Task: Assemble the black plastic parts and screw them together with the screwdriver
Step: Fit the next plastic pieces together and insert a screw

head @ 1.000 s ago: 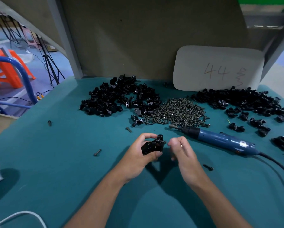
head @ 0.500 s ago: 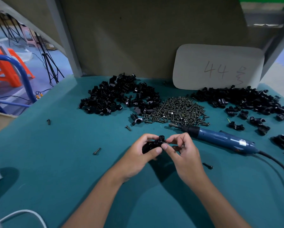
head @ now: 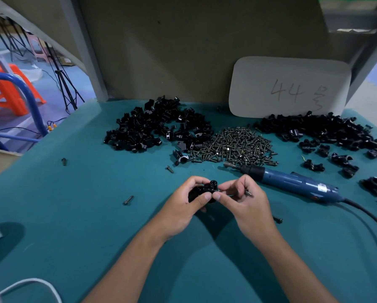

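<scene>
Both hands are meeting just in front of the screwdriver (head: 292, 181): left hand (head: 183, 204) gripping the black part (head: 205, 190), right hand (head: 242, 200) pinching screws (head: 247, 193). Light, rigid, probably slippery; best gripping its body.

A teal tabletop (head: 74, 215) carries two heaps of black plastic parts (head: 157, 125), one far left and one far right (head: 327, 130), with a pile of screws (head: 235, 145) between them. Nearer lies a blue corded screwdriver (head: 292, 182). Loose screws (head: 128, 200) lie scattered, and a white card (head: 288, 86) stands at the back.
</scene>
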The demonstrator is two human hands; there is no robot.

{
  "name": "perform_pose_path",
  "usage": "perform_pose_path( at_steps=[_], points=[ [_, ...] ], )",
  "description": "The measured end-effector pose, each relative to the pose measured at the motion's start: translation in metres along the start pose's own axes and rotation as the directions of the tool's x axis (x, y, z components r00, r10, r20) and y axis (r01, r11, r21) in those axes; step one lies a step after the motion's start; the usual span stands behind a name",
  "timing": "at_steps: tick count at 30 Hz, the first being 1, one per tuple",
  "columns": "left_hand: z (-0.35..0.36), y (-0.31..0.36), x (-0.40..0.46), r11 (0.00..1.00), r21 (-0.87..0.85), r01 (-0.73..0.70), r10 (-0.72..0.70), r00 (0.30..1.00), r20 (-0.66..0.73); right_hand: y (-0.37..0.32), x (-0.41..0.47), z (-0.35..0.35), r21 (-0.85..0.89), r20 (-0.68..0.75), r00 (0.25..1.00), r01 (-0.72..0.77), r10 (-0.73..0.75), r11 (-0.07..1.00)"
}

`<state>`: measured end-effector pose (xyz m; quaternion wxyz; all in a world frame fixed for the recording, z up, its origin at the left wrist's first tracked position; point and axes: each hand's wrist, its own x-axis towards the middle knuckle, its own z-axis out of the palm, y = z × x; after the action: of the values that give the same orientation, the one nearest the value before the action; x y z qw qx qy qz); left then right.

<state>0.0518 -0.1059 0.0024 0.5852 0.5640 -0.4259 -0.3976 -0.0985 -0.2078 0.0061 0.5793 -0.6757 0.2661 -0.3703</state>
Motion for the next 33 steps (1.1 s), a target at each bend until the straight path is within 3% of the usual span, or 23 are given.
perform_pose_path(
  at_steps=[6, 14, 22, 29, 33],
  points=[
    [-0.001, 0.000, 0.000, 0.998, 0.056, -0.010, 0.011, 1.000, -0.016, 0.005, 0.005, -0.008, -0.016, 0.056, 0.998, -0.032, 0.033, 0.999],
    [0.000, -0.002, -0.001, 0.993, 0.116, -0.019, 0.021, 1.000, -0.019, -0.001, 0.001, -0.005, -0.190, -0.023, 0.998, 0.045, -0.050, 0.981],
    [-0.002, -0.003, -0.002, 0.991, 0.136, -0.004, 0.008, 1.000, -0.024, -0.006, -0.004, 0.005, -0.241, -0.034, 0.998, 0.041, -0.051, 0.970],
    [0.000, -0.005, 0.000, 0.999, -0.032, -0.001, 0.001, 1.000, -0.007, -0.010, -0.007, 0.007, -0.242, -0.059, 0.992, 0.093, -0.110, 0.966],
    [0.001, -0.004, 0.001, 1.000, -0.021, -0.015, 0.014, 1.000, -0.027, -0.012, -0.008, 0.006, -0.235, -0.059, 0.990, 0.107, -0.124, 0.966]
  ],
)
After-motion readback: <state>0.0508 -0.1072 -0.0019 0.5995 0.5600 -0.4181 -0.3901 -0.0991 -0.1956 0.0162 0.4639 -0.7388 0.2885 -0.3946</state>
